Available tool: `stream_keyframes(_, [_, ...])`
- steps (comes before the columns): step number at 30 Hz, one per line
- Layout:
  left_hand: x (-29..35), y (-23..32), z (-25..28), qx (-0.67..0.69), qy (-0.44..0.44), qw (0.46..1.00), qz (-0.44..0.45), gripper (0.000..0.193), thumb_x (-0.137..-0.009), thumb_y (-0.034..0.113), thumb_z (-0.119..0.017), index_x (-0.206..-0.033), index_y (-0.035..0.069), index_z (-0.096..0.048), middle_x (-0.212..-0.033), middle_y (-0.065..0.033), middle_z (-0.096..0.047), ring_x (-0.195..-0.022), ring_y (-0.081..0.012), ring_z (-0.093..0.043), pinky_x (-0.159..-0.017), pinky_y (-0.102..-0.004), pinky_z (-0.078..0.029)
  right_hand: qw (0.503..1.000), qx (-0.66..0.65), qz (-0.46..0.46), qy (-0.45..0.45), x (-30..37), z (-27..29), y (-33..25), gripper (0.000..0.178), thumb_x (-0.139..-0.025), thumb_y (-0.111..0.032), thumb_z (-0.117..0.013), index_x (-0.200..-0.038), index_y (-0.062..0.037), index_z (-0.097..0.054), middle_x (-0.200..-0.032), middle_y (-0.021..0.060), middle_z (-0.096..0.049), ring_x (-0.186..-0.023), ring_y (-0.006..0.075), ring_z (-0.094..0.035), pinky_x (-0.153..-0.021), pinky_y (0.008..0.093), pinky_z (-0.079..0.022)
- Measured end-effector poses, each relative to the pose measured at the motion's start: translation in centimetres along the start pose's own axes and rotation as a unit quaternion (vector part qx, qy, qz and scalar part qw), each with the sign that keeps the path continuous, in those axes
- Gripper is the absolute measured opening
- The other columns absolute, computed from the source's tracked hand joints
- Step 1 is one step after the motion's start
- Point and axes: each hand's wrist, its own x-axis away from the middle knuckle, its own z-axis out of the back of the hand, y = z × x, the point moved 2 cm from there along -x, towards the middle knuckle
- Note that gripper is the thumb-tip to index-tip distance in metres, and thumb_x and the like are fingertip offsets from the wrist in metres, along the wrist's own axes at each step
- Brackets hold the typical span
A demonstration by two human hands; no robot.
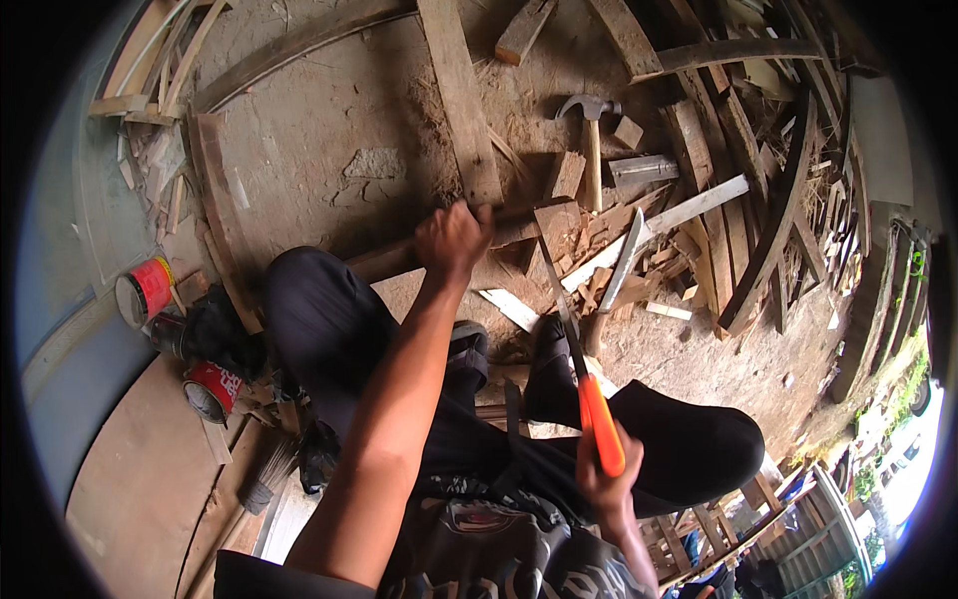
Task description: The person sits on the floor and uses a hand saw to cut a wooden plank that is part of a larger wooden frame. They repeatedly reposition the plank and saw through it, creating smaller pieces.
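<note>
My right hand (607,471) is closed round the orange handle of a handsaw (602,424). The thin saw blade slants up and away, its far end at the right end of a wooden beam (516,228). My left hand (454,238) is curled into a grip on that beam, by the near end of a long plank (461,100) that runs away from me. How far the fingers wrap round the wood is hidden. Right of the saw blade lies a machete (627,262) with a wooden handle. Farther off, a claw hammer (592,150) leans among wood blocks.
Offcuts and curved boards (783,220) are heaped at the right. Open red cans (150,290) and a brush (269,474) stand or lie at the left. My bent knees flank the work, and a shoe (549,369) is close to the saw blade.
</note>
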Motion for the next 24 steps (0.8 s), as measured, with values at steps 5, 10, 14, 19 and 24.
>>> stream_keyframes(5, [-0.6,0.1,-0.4,-0.007,0.022,0.999,-0.027,0.05,-0.092,0.045,-0.046,-0.082,0.005,-0.074,-0.085,-0.0251,-0.072,-0.081,-0.041,-0.072,-0.076,-0.0524,-0.057,0.998,-0.06,-0.037,0.007,-5.1,-1.1,-1.3,0.008,-0.084,-0.003,-0.066,-0.082,0.0026,-0.061,-0.064,0.0164,-0.06,-0.054,0.0221,-0.064,-0.054,0.0333,-0.05])
stream_keyframes(10, [-0.3,0.1,0.4,0.012,0.014,1.0,-0.005,0.046,-0.092,0.042,-0.047,-0.082,0.006,-0.075,-0.085,-0.0257,-0.072,-0.081,-0.0405,-0.072,-0.078,-0.0523,-0.056,0.998,-0.036,-0.044,-0.006,-2.6,-1.4,0.8,0.008,-0.082,-0.004,-0.067,-0.08,0.0011,-0.061,-0.065,0.0187,-0.061,-0.055,0.0316,-0.064,-0.056,0.0363,-0.05])
stream_keyframes(14, [0.4,-0.2,0.5,-0.012,-0.004,1.0,-0.003,0.046,-0.092,0.04,-0.046,-0.086,0.006,-0.075,-0.087,-0.0265,-0.071,-0.085,-0.043,-0.071,-0.081,-0.0522,-0.056,1.0,-0.017,0.0,0.016,0.5,0.4,0.1,0.003,-0.081,-0.001,-0.064,-0.083,0.0018,-0.064,-0.064,0.0149,-0.061,-0.056,0.0287,-0.067,-0.056,0.0352,-0.052])
stream_keyframes(19, [-0.5,0.0,-0.6,0.0,0.014,1.0,-0.002,0.042,-0.091,0.038,-0.048,-0.077,0.008,-0.074,-0.08,-0.0234,-0.071,-0.078,-0.0426,-0.071,-0.08,-0.0509,-0.055,0.996,-0.072,-0.047,0.016,-8.5,-4.2,0.5,0.014,-0.083,-0.007,-0.071,-0.082,0.0021,-0.06,-0.066,0.0187,-0.06,-0.054,0.0287,-0.061,-0.055,0.0365,-0.049])
stream_keyframes(24, [-0.1,-0.2,-0.6,-0.017,0.033,0.999,-0.008,0.042,-0.092,0.04,-0.047,-0.089,0.009,-0.074,-0.087,-0.0234,-0.072,-0.087,-0.0421,-0.07,-0.084,-0.0522,-0.053,1.0,-0.012,-0.023,0.01,1.3,0.4,-0.5,0.005,-0.08,-0.004,-0.068,-0.079,-0.0014,-0.063,-0.067,0.0167,-0.062,-0.059,0.0328,-0.067,-0.059,0.0361,-0.053])
